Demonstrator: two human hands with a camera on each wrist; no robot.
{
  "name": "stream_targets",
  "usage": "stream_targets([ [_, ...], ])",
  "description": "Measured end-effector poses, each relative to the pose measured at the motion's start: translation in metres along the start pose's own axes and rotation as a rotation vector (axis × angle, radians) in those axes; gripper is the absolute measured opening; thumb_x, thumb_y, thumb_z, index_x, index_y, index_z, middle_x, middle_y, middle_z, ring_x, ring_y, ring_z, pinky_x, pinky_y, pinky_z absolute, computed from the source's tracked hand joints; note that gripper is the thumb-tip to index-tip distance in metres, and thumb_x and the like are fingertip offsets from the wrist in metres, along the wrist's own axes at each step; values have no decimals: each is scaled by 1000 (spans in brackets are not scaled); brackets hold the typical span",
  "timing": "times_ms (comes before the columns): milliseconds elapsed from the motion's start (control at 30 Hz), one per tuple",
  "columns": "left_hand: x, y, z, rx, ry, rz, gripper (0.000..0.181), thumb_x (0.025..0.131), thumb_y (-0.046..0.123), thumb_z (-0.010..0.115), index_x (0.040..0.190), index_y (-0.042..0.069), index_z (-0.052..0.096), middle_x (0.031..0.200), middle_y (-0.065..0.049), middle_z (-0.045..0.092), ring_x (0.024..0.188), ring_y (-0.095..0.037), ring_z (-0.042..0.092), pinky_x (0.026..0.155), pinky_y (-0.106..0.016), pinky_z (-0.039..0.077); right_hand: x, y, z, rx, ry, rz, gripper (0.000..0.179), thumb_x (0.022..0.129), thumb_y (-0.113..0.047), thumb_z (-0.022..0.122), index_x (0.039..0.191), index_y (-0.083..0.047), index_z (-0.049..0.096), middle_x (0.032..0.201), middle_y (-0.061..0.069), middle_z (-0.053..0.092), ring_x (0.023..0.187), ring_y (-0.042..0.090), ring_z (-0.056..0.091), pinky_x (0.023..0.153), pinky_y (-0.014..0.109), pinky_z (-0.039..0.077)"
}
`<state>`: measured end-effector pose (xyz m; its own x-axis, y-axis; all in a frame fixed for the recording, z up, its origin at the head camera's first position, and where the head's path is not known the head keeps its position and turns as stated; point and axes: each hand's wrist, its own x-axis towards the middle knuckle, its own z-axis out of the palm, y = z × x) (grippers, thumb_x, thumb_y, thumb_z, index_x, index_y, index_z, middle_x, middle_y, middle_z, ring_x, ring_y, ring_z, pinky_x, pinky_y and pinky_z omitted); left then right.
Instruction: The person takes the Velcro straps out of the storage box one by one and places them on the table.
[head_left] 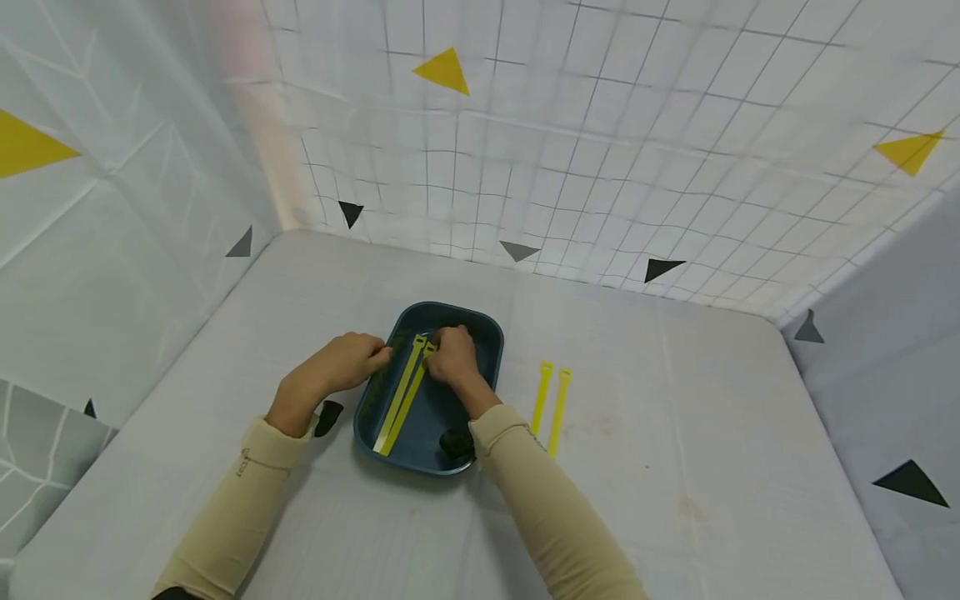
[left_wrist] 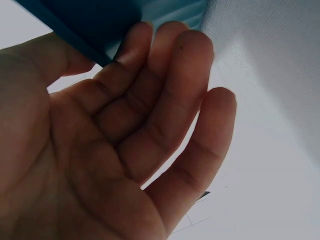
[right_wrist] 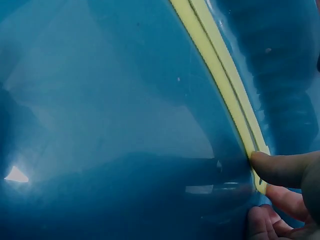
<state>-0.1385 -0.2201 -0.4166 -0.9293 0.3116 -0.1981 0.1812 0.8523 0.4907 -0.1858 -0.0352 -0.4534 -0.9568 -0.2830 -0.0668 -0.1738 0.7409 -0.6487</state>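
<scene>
While the left hand (head_left: 333, 367) grips the left wall of the blue tray (head_left: 431, 425) in a loose bend, the right hand (head_left: 453, 357) pinches the upper end of a yellow strap (head_left: 408, 402) inside the tray, thumb against finger. Whether this pinch includes the adjacent strap (head_left: 396, 402) cannot be determined. Two further straps (head_left: 559, 408) lie on the white cloth (head_left: 712, 500), right of the tray.

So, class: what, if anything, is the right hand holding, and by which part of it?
The right hand pinches a yellow strap by its slotted end, inside the tray.
</scene>
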Motion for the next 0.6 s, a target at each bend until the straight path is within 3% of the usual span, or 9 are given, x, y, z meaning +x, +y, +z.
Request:
stream_targets([
  [333, -1, 0, 0, -3, 11, 11, 35, 105, 19, 45, 71, 11, 51, 64, -2, 43, 56, -17, 41, 57, -32, 36, 1, 3, 2, 89, 13, 31, 20, 84, 0, 71, 102, 0, 61, 101, 12, 60, 91, 25, 56, 82, 37, 48],
  [600, 0, -1, 1, -7, 5, 9, 34, 105, 19, 45, 74, 10, 52, 65, -2, 43, 57, -18, 42, 58, -32, 36, -3, 0, 0, 189, 45, 50, 20, 86, 3, 67, 105, 1, 64, 102, 13, 63, 87, 24, 60, 76, 35, 51],
])
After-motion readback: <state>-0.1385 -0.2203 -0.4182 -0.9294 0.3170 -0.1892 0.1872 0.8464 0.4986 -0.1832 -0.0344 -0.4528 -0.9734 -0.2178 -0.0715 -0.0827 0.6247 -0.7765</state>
